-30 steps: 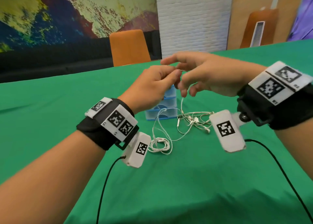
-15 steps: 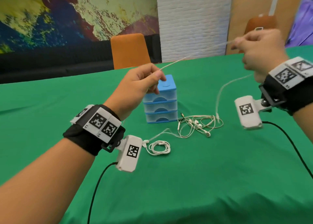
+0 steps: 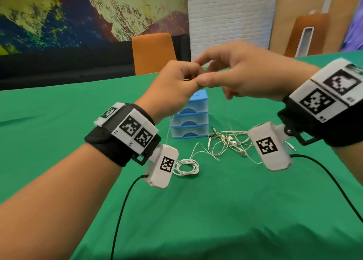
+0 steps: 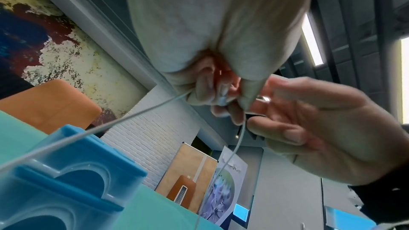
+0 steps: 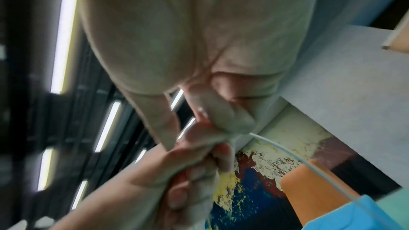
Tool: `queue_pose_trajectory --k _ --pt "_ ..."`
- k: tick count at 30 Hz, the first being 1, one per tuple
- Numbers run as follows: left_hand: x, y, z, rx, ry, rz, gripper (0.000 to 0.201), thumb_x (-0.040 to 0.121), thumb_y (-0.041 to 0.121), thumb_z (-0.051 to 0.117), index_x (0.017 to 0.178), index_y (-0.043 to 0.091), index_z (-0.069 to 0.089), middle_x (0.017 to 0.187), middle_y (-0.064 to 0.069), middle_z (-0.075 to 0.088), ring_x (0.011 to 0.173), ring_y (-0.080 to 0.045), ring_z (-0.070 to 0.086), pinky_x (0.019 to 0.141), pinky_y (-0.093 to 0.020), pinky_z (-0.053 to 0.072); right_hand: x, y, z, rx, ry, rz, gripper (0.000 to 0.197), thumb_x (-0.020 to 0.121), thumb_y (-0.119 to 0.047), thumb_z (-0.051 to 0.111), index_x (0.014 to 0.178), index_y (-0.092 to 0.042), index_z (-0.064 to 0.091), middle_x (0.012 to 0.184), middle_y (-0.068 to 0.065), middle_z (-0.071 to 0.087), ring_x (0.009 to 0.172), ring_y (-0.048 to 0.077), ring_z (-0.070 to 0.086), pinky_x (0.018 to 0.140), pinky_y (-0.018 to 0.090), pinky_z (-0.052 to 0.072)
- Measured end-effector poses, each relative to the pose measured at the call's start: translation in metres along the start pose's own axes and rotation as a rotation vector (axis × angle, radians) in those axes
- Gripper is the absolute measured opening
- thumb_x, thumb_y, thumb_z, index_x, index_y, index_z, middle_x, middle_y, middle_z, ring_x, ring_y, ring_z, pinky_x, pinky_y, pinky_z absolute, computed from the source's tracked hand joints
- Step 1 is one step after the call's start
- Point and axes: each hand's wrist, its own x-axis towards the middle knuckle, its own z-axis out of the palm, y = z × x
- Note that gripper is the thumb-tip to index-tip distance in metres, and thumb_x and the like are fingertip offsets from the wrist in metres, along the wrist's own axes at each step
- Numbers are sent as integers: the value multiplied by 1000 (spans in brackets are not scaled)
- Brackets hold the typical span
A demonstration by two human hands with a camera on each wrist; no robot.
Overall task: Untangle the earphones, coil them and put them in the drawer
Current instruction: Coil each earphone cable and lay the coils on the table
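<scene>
My left hand (image 3: 182, 78) and right hand (image 3: 222, 77) meet in the air above the small blue drawer unit (image 3: 191, 120). Both pinch a thin white earphone cable (image 4: 132, 116), which runs down from the fingers to the table. In the right wrist view the same cable (image 5: 287, 149) leaves the pinched fingers toward the blue box. A tangled heap of white earphones (image 3: 229, 141) lies on the green cloth right of the drawers. One coiled earphone set (image 3: 186, 168) lies in front of the drawers, near my left wrist. All three drawers look closed.
The green tablecloth (image 3: 216, 210) covers the whole table. An orange chair (image 3: 153, 53) stands behind the far edge. Black leads (image 3: 121, 210) trail from both wrist cameras across the cloth.
Half a second ago my hands were stretched apart with the cable taut between them. Now the right hand has swung back left and down to meet the left hand.
</scene>
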Motion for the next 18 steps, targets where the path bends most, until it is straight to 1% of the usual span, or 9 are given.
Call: queue_pose_trajectory --k 4,6,8,9,11,13,15,17,18 --pt "-6 -2 -1 -152 25 -37 16 100 10 58 86 7 62 60 1 45 54 -12 34 52 -26 29 4 12 -2 -3 75 -33 21 97 -26 63 99 -7 72 58 1 47 44 6 32 41 19 27" --pt "-10 -6 -4 -150 40 -69 13 100 13 60 90 7 63 63 -1 45 57 -14 36 55 -29 31 2 28 -12 -66 232 -5 20 97 -23 65 93 -6 75 59 7 41 41 6 27 39 18 23" --pt "-13 -10 -8 -157 45 -88 15 101 13 59 88 8 63 62 0 44 56 -14 34 55 -29 31 -1 47 -28 -192 458 79 19 95 -23 66 92 -7 76 61 9 47 41 7 35 39 15 24" --pt "-13 -11 -9 -170 50 -89 16 101 13 58 88 7 64 61 0 43 55 -13 33 55 -28 31 -4 57 -37 -280 564 157 19 94 -25 67 92 -9 77 65 11 54 48 7 42 43 15 29" --pt "-13 -10 -11 -211 58 -78 17 103 14 55 90 6 64 60 1 42 55 -13 33 56 -28 33 -13 76 -54 -425 659 347 20 93 -29 68 96 -12 78 84 15 68 75 17 58 65 24 44" --pt "-10 -8 -9 -243 63 -65 18 103 14 54 95 3 64 58 7 44 54 -12 34 57 -27 36 -20 83 -56 -465 631 453 17 92 -28 68 102 -17 77 101 12 73 95 26 63 87 31 50" --pt "-6 -4 -4 -243 66 -46 18 103 15 55 97 2 65 57 9 46 54 -15 33 56 -29 36 -23 71 -46 -461 580 374 25 90 -21 66 114 -25 72 109 1 72 104 22 63 96 35 50" --pt "0 2 4 -238 53 -17 17 103 16 56 94 6 66 60 -11 42 55 -30 29 54 -38 28 -21 47 -31 -307 476 178 41 89 -11 65 126 -29 65 112 -5 70 97 13 63 86 33 54" --pt "2 4 8 -238 42 -5 16 103 15 56 93 7 66 63 -22 41 56 -38 25 55 -44 24 -19 35 -24 -131 370 103 45 89 -5 63 129 -26 62 108 -4 71 83 9 64 72 30 55"
